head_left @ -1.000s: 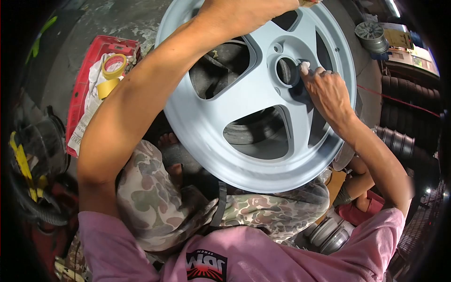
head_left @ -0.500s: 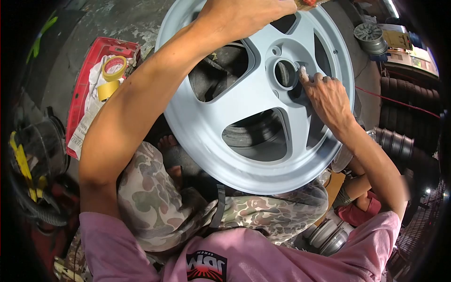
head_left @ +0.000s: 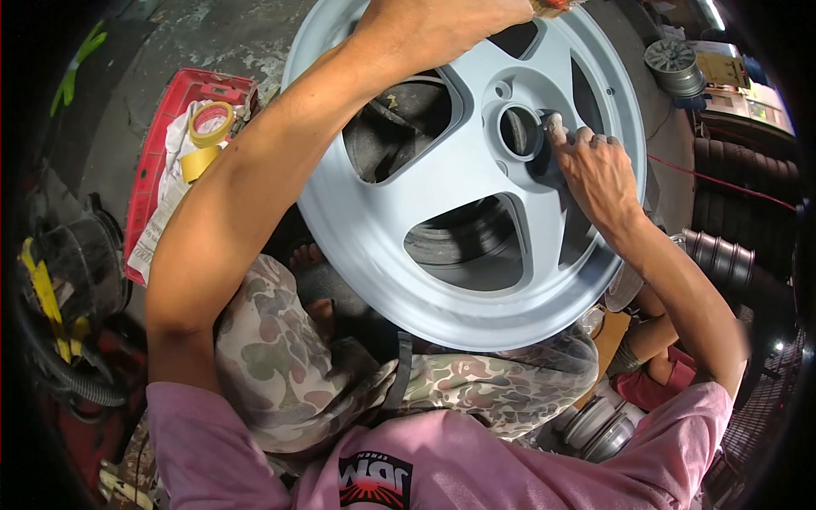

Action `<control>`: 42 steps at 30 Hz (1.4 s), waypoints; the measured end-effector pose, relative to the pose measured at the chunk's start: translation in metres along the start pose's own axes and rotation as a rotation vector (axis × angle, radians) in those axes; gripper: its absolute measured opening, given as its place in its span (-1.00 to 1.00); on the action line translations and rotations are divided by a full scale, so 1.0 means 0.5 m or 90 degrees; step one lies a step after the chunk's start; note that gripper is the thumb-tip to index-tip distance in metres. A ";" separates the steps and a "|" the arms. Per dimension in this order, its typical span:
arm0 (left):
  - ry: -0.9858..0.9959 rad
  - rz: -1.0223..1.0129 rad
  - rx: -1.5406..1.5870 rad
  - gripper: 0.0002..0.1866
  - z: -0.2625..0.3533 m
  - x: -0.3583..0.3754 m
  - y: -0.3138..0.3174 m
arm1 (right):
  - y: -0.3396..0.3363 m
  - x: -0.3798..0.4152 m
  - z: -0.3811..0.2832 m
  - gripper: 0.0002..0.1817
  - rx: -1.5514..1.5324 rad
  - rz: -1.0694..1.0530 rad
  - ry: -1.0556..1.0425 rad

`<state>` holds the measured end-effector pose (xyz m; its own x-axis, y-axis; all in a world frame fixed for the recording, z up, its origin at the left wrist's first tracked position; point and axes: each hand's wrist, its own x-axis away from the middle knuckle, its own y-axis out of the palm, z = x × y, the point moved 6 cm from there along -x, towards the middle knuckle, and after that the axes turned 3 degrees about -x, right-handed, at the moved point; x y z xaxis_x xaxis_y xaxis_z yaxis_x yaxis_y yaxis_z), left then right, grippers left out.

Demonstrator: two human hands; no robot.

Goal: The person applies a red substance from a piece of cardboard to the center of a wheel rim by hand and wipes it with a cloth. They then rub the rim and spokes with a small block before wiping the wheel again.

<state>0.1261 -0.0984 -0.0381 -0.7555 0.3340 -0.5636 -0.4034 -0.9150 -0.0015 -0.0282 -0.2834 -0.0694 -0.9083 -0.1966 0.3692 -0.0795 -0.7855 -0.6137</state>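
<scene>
A large pale grey wheel rim (head_left: 408,204) with wide spokes stands tilted in front of me, above my camouflage trousers. My left hand (head_left: 459,25) reaches over the rim's top; its fingers run up to the frame's upper edge, beside a small reddish-brown object (head_left: 554,7) that is mostly cut off. Whether the fingers hold that object I cannot make out. On the right of the centre bore, my right hand (head_left: 595,170) has its index finger, whitish at the tip, in a lug recess of the hub. The other fingers of that hand are curled, and anything under them is hidden.
At the left, a red tray (head_left: 146,183) holds two rolls of yellow tape (head_left: 210,123), white cloth and newspaper. A black and yellow machine (head_left: 47,297) with a hose lies lower left. More rims (head_left: 718,255), stacked tires (head_left: 748,161) and a seated person's leg (head_left: 650,336) are at the right.
The view has shifted slightly, so the tray, rim and surroundings sit a little further right. Both hands keep nearly the same places on the rim.
</scene>
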 end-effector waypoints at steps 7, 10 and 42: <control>0.026 0.005 -0.003 -0.72 0.005 -0.001 -0.003 | 0.004 0.017 -0.008 -0.48 -0.053 -0.027 0.000; -0.007 -0.009 -0.003 -0.72 0.006 -0.005 -0.004 | 0.008 0.028 -0.010 -0.41 -0.086 -0.048 -0.003; -0.016 0.001 0.003 -0.79 -0.006 -0.003 -0.001 | 0.001 0.005 0.006 -0.40 -0.007 -0.064 -0.040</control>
<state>0.1289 -0.0991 -0.0396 -0.7689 0.3382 -0.5425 -0.4046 -0.9145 0.0033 -0.0294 -0.2863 -0.0665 -0.8681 -0.1543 0.4717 -0.1731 -0.7966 -0.5791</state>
